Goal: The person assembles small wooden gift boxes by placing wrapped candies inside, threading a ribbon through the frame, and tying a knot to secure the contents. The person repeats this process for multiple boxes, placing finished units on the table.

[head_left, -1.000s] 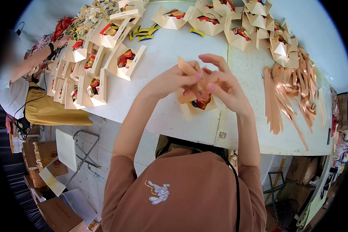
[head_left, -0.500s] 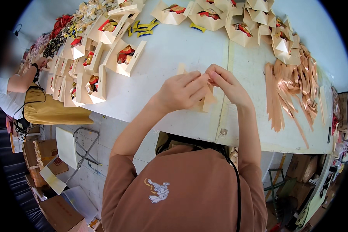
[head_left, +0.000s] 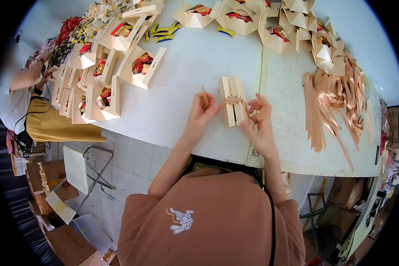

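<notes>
A closed cream cardboard gift box (head_left: 228, 116) stands on the white table right in front of me. A tan satin ribbon (head_left: 231, 100) runs across its top, crossing at the middle. Left of the box, my left hand (head_left: 201, 113) is closed in a pinch on one end of the ribbon, with a short tip showing above the fingers. At the box's right side my right hand (head_left: 262, 124) has its fingers curled around the ribbon's other end; the exact grip is partly hidden.
Several open cream boxes (head_left: 142, 66) holding red and gold packets stand at the left, more (head_left: 239, 20) at the far side. Loose tan ribbons (head_left: 330, 106) lie at the right. Yellow-and-blue packets (head_left: 164, 32) are scattered near the boxes. A co-worker (head_left: 24, 84) works at far left.
My hands have lowered and moved apart, uncovering the box, which now shows closed with the ribbon drawn across its top. The co-worker's arms have shifted slightly.
</notes>
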The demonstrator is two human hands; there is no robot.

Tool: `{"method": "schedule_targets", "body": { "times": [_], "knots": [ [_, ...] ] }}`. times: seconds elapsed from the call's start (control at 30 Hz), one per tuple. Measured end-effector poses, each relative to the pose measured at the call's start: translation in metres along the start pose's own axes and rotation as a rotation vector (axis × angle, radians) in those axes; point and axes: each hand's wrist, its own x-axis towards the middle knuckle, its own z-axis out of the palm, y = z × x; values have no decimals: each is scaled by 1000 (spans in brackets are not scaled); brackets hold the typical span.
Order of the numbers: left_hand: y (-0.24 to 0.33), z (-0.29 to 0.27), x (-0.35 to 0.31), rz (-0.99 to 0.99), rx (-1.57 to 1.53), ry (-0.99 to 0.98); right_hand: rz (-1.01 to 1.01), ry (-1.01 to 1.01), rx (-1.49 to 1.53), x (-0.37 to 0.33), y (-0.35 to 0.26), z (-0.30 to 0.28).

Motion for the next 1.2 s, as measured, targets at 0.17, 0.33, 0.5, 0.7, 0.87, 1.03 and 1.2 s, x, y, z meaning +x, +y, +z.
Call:
{"method": "schedule_targets", "body": {
  "times": [0.17,0.33,0.5,0.7,0.87,1.03,1.2],
  "knots": [
    [4,20,0,0,273,-153,-132,-213,-447,-2,-6,-8],
    [4,23,1,24,269,-110,-142,-272,-489,-1,-7,-12],
    [13,27,0,-19,350,-114,-138,-302,-521,0,-13,-13],
    [16,27,0,-48,281,-135,-264,-314,-567,1,1,-13],
    [14,32,0,75,386,-104,-278,-278,-737,-7,4,6],
    [11,37,-3,92,514,6,-290,-171,-642,-10,11,15],
    [4,44,-7,76,544,52,-257,-164,-573,-1,18,12]
  ]
}}
